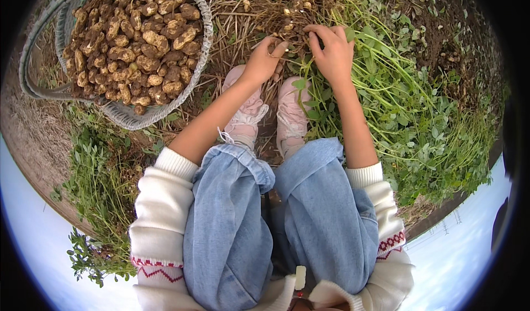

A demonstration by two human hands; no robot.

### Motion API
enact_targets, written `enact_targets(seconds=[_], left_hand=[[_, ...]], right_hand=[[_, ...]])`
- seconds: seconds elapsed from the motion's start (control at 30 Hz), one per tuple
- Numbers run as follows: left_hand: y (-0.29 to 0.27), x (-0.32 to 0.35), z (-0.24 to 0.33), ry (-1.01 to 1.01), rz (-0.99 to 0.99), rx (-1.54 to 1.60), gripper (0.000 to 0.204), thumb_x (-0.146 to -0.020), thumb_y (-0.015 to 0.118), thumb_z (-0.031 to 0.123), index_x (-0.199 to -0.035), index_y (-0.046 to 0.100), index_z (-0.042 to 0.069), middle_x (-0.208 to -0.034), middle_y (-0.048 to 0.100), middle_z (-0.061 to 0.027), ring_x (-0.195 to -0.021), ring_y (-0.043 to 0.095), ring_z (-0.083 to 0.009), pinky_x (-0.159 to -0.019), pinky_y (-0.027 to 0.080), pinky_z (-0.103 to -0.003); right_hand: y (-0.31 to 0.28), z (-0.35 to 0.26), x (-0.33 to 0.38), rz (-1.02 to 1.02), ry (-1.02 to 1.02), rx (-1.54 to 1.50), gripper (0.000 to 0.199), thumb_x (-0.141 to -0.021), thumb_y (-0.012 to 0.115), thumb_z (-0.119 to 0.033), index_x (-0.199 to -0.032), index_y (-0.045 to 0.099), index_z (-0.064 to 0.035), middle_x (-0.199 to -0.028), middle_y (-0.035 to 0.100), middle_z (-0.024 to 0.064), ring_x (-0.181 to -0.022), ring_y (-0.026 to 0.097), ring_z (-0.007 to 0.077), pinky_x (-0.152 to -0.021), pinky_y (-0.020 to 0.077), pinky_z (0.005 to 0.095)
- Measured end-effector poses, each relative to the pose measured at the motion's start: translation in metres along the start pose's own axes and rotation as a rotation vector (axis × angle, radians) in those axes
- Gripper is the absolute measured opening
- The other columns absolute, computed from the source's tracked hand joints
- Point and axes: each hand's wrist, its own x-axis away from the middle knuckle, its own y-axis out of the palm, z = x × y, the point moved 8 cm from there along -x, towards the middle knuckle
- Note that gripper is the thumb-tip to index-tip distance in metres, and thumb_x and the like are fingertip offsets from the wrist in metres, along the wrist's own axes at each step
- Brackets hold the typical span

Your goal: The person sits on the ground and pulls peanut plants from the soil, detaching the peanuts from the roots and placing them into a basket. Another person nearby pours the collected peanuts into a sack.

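Just beyond my shoes, both hands are at the brown, soil-covered roots (295, 25) of a peanut plant. My left hand (261, 62) is closed at the near left side of the roots, fingers curled toward the thumb. What lies between those fingertips is too small to make out. From the right, my right hand (334, 56) pinches the root clump between thumb and fingers. The plant's green stems (370, 70) spread to the right, beside and under my right forearm. Peanuts in their shells (302, 3) show among the roots and just past them.
A grey woven basket (207, 32), heaped with muddy peanuts (141, 46), stands at the far left. My pink shoes (291, 109) are close below my hands. Dry straw (226, 21) covers the soil between basket and roots. Leafy plants (102, 173) lie at the left.
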Motion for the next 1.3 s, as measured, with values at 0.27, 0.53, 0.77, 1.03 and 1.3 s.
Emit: enact_targets(seconds=[0.27, 0.53, 0.77, 1.03, 1.3], left_hand=[[-0.005, 0.044, 0.030, 0.443, 0.282, -0.224, 0.027, -0.090, 0.054, 0.024, -0.101, 0.048, 0.001, -0.086, 0.061, -0.0155, -0.078, 0.060, -0.0251, -0.069, 0.046, -0.034], [-0.045, 0.090, 0.065, 0.213, 0.055, 0.029, 0.019, -0.095, 0.045, 0.023, -0.103, 0.045, 0.006, -0.073, 0.047, -0.0002, -0.054, 0.040, -0.0045, -0.046, 0.033, -0.018], [-0.050, 0.038, 0.023, 0.113, -0.010, -0.304, 0.030, -0.086, 0.054, 0.022, -0.112, 0.052, 0.009, -0.084, 0.055, -0.0063, -0.064, 0.056, -0.0153, -0.055, 0.047, -0.028], [-0.021, 0.008, 0.030, 0.485, 0.138, -1.166, 0.039, -0.079, 0.063, 0.031, -0.111, 0.054, 0.011, -0.087, 0.058, -0.0146, -0.076, 0.061, -0.0329, -0.063, 0.050, -0.040], [-0.005, 0.002, 0.039, 0.416, 0.036, -1.269, 0.042, -0.077, 0.064, 0.037, -0.105, 0.053, 0.008, -0.090, 0.058, -0.0120, -0.078, 0.062, -0.0313, -0.063, 0.051, -0.041]], right_hand=[[0.001, 0.002, -0.001, 0.064, 0.026, 0.002, 0.008, -0.078, 0.058, -0.017, -0.083, 0.064, -0.0198, -0.076, 0.063, -0.0078, -0.075, 0.053, 0.0136, -0.076, 0.0364, 0.0348], [0.003, 0.006, -0.002, 0.025, 0.048, 0.032, 0.008, -0.079, 0.058, -0.017, -0.085, 0.063, -0.0187, -0.080, 0.063, -0.0081, -0.078, 0.052, 0.0141, -0.080, 0.0358, 0.0366], [0.003, -0.002, -0.004, -0.003, 0.046, 0.040, 0.008, -0.079, 0.057, -0.017, -0.085, 0.062, -0.0183, -0.079, 0.063, -0.0071, -0.079, 0.052, 0.0149, -0.081, 0.0356, 0.0387], [0.004, -0.003, -0.004, -0.024, 0.073, 0.064, 0.009, -0.080, 0.057, -0.018, -0.087, 0.062, -0.0183, -0.078, 0.063, -0.0067, -0.079, 0.052, 0.0158, -0.080, 0.0356, 0.0408], [0.004, -0.003, -0.003, -0.001, 0.048, 0.065, 0.008, -0.080, 0.057, -0.018, -0.086, 0.062, -0.0185, -0.079, 0.064, -0.0072, -0.079, 0.053, 0.0153, -0.080, 0.0359, 0.0407]])
